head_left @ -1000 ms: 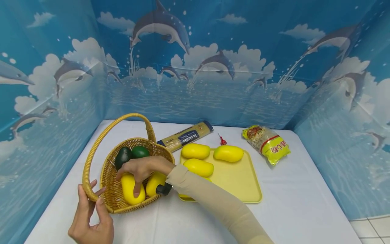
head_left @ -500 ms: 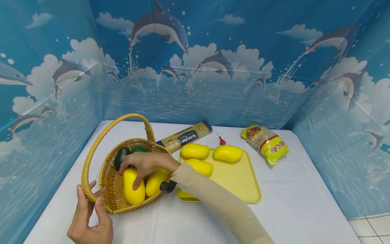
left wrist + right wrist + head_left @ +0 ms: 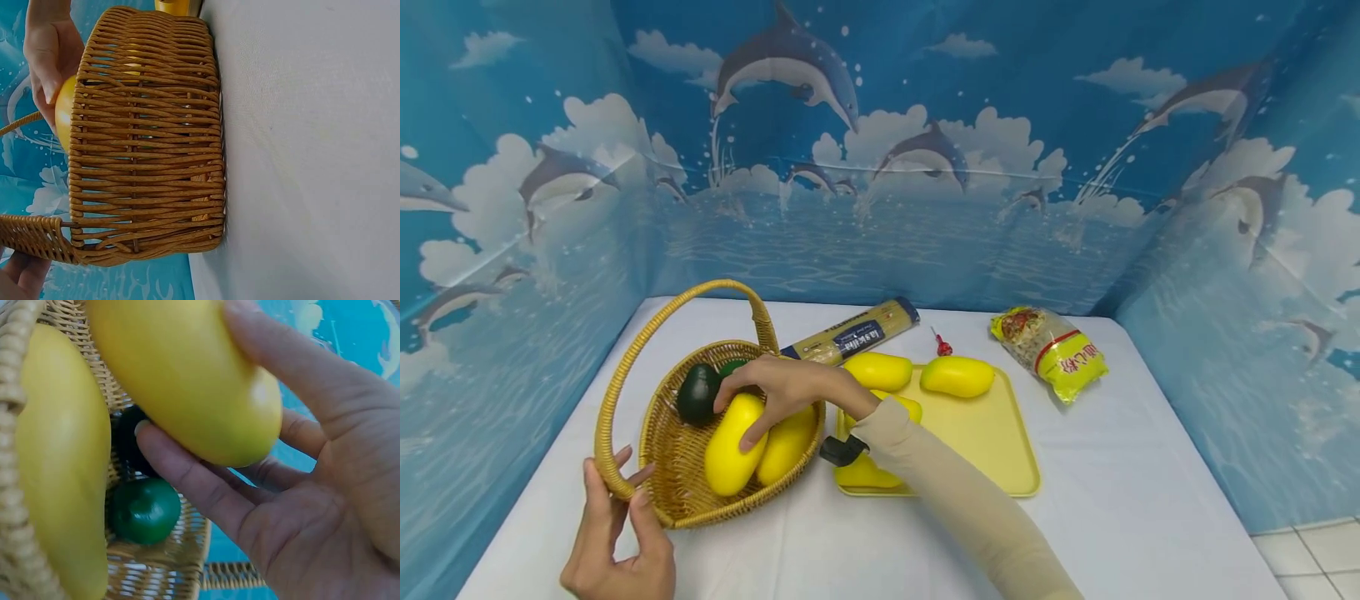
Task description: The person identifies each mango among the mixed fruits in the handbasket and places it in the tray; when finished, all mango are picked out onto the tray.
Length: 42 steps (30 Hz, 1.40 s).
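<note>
My right hand reaches into a wicker basket and grips a yellow mango by its upper end, thumb on one side and fingers on the other. In the right wrist view this mango lies across my fingers. A second yellow mango leans against the basket wall beside it. A dark avocado and a green fruit lie at the basket's far side. My left hand pinches the foot of the basket handle at the near left.
A yellow tray right of the basket carries several more yellow mangoes. Behind it lie a spaghetti packet, a small red item and a noodle bag. Blue dolphin-print walls close in three sides of the white table.
My right hand has raised the mango's upper end and drawn it right, so it now lies tilted higher in the basket. The left hand has kept its hold on the handle.
</note>
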{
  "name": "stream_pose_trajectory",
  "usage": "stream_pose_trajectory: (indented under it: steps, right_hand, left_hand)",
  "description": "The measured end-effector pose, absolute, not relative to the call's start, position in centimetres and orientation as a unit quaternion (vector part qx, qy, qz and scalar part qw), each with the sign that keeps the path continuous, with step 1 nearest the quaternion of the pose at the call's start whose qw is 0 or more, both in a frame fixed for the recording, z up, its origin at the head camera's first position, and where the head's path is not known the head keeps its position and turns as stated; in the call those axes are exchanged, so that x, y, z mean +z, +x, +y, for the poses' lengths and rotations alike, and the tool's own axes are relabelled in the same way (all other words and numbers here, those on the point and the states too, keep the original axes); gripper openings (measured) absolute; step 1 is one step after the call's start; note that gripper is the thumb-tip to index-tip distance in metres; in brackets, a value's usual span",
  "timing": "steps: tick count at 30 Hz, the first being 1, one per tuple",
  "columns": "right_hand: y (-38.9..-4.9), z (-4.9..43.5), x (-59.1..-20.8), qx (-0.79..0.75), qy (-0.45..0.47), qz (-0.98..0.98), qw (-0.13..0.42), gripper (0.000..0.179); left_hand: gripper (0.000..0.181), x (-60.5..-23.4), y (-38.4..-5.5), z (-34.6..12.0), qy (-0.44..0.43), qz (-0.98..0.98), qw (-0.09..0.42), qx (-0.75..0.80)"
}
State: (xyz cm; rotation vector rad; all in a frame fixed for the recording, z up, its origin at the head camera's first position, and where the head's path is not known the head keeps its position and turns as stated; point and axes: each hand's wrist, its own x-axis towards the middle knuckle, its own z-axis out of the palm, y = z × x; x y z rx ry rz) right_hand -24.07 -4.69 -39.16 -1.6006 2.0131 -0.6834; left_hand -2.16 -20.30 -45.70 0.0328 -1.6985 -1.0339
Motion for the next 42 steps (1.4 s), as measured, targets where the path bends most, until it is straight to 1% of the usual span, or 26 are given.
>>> stream_pose_trajectory:
  steps: [7,13,16,20,24,30,35,42]
  right_hand:
    - [-23.6,-2.4,-37.9,-0.302,-0.584,0.720,0.220,0.053]
    - [-22.8,-0.1,-36.8,-0.344,-0.571,0.725,0.173,0.052]
    - [-22.4,1.1,-36.3,-0.375,-0.560,0.720,0.164,0.051]
    - [-22.1,2.9,-35.6,-0.414,-0.533,0.719,0.167,0.051]
    - [-21.6,5.1,-35.1,-0.446,-0.513,0.720,0.143,0.052]
    - [-21.1,8.6,-35.3,-0.492,-0.488,0.713,0.108,0.052]
    - [-20.8,11.8,-35.6,-0.502,-0.449,0.734,0.091,0.051]
    - [-20.1,17.0,-36.4,-0.513,-0.393,0.760,0.073,0.048]
  left_hand:
    - [0.054,-45.0,-2.2,-20.5,0.021,-0.736,0.528,-0.423]
    - [0.053,-44.5,-2.1,-20.6,0.011,-0.737,0.529,-0.420]
    - [0.055,-44.3,-1.7,-20.6,0.011,-0.745,0.522,-0.415]
    - [0.056,-44.1,-1.5,-20.6,0.008,-0.747,0.518,-0.417]
    - [0.054,-43.9,-1.9,-20.6,-0.005,-0.737,0.524,-0.427]
    - [0.054,-43.8,-2.0,-20.5,-0.002,-0.738,0.526,-0.423]
    - [0.054,-43.7,-1.7,-20.5,0.015,-0.747,0.520,-0.413]
    - [0.053,-43.8,-1.9,-20.3,0.006,-0.744,0.520,-0.419]
